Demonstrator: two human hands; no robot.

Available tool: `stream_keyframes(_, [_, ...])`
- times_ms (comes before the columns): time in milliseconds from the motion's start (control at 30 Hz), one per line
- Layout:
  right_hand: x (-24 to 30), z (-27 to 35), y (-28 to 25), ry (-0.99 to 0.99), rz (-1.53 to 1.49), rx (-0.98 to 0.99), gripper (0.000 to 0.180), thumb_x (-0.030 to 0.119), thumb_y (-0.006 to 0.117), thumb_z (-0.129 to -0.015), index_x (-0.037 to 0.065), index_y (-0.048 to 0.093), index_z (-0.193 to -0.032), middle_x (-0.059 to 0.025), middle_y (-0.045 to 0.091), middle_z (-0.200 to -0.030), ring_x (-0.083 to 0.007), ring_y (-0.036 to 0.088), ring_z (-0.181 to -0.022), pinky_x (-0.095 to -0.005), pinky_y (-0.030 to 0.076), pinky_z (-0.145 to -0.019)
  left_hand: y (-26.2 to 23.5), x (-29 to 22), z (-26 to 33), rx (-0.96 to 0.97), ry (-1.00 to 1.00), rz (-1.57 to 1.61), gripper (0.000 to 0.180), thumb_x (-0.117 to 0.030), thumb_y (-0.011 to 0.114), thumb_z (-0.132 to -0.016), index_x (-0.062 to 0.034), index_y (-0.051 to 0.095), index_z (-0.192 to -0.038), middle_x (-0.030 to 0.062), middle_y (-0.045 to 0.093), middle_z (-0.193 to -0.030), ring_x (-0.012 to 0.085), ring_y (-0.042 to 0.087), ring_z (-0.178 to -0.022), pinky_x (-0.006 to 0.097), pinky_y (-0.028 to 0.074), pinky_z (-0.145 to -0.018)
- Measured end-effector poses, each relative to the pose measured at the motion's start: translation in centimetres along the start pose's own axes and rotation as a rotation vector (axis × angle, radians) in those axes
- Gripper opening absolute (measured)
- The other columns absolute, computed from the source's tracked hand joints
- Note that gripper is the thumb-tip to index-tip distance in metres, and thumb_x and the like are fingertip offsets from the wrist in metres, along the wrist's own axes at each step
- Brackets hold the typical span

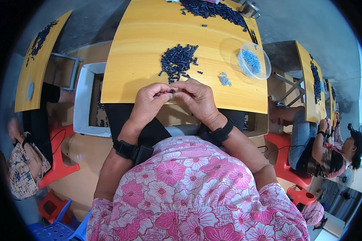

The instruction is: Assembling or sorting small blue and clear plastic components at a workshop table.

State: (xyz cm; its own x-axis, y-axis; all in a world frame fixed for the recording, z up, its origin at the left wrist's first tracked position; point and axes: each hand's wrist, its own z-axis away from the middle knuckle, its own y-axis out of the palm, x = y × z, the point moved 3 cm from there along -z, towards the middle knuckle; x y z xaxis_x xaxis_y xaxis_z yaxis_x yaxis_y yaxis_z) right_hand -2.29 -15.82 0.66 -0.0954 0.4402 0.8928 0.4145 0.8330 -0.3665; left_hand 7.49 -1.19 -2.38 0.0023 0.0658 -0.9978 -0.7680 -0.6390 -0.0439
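Note:
My left hand (151, 99) and my right hand (194, 97) meet at the near edge of the yellow table (132, 60). Thumbs and forefingers of both are pinched together around a small black tube-shaped piece (172, 91), whose end shows between the fingertips. Just beyond my hands lies a loose pile of short black tube-shaped pieces (178, 59). To the right, a little heap of tiny pale blue-silver parts (224, 78) rests on the tabletop. Behind that heap a clear round tub (265, 72) holds many more of these parts.
A larger black pile (213, 12) covers the far end, near a metal cup (250, 9) and dark slim tools (254, 37). An open white-edged carton (82, 98) stands below the table's left side. People sit at tables on both sides, on red stools (283, 158).

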Motion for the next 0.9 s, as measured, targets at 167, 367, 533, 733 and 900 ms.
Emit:
stream_keyframes(167, [-0.7,1.6,-4.1,-0.016,0.17,-0.048,0.012,0.003,0.071,-0.08,0.003,0.07,-0.093,-0.0104,0.064,-0.079,-0.0215,0.063,-0.069,-0.0305,0.05,-0.062,0.3,-0.1,0.1,-0.03,-0.026,-0.016,0.013,-0.003,0.066,-0.088,0.002,0.067,-0.1,0.0012,0.065,-0.087,0.0051,0.059,-0.079,0.021,0.05,-0.073])
stream_keyframes(367, [-3.0,4.9,-10.4,0.198,0.374,-0.239,0.008,0.005,0.07,-0.08,0.003,0.069,-0.088,-0.0095,0.064,-0.079,-0.0188,0.062,-0.067,-0.0293,0.05,-0.063,0.3,-0.1,0.0,-0.05,0.002,-0.055,0.012,-0.002,0.067,-0.087,0.0016,0.068,-0.098,-0.0004,0.064,-0.083,0.0043,0.057,-0.075,0.02,0.049,-0.07])
stream_keyframes(533, [-5.2,6.0,-13.3,0.342,0.406,-0.363,0.007,0.005,0.068,-0.081,0.004,0.07,-0.088,-0.0078,0.064,-0.08,-0.0148,0.06,-0.067,-0.028,0.049,-0.063,0.4,-0.4,0.0,-0.043,-0.018,-0.082,0.011,-0.001,0.065,-0.088,0.001,0.067,-0.098,-0.0027,0.062,-0.084,0.0032,0.054,-0.076,0.019,0.046,-0.07])
stream_keyframes(733, [-4.9,4.6,-13.4,0.155,0.541,-0.234,0.009,0.005,0.07,-0.084,0.001,0.069,-0.092,-0.0049,0.062,-0.078,-0.0089,0.054,-0.061,-0.0235,0.045,-0.058,0.3,-0.3,-0.1,-0.042,-0.014,-0.079,0.009,-0.001,0.065,-0.088,0.0009,0.067,-0.097,-0.0038,0.061,-0.082,0.0027,0.053,-0.074,0.019,0.046,-0.069])
stream_keyframes(900, [-5.0,4.0,-13.4,0.154,0.625,-0.228,0.008,0.008,0.067,-0.083,0.004,0.069,-0.09,-0.0118,0.064,-0.081,-0.0252,0.06,-0.068,-0.0345,0.05,-0.063,0.4,-0.4,-0.1,-0.042,-0.009,-0.077,0.009,-0.001,0.066,-0.088,0.0008,0.067,-0.096,-0.0044,0.061,-0.082,0.0023,0.052,-0.073,0.018,0.045,-0.068])
